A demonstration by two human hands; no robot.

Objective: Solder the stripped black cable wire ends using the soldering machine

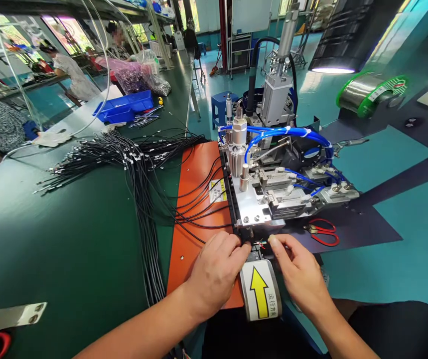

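Note:
At the front of a silver machine (251,199) with blue air tubes, both hands are close together. My left hand (217,269) is closed, its fingertips at the end of a black cable over the orange plate (195,174). My right hand (299,269) pinches at thin coloured wires (261,244); what lies between its fingertips is too small to make out. Just below the fingertips is a white label (260,291) with a yellow arrow. Several black cables (199,219) run across the orange plate to the machine.
A large bundle of black cables (139,199) lies on the green table (86,249). Red-handled cutters (324,232) lie right of the machine. Blue bins (124,107), a solder spool (370,94) and a lamp (341,40) are farther back. People sit at the far left.

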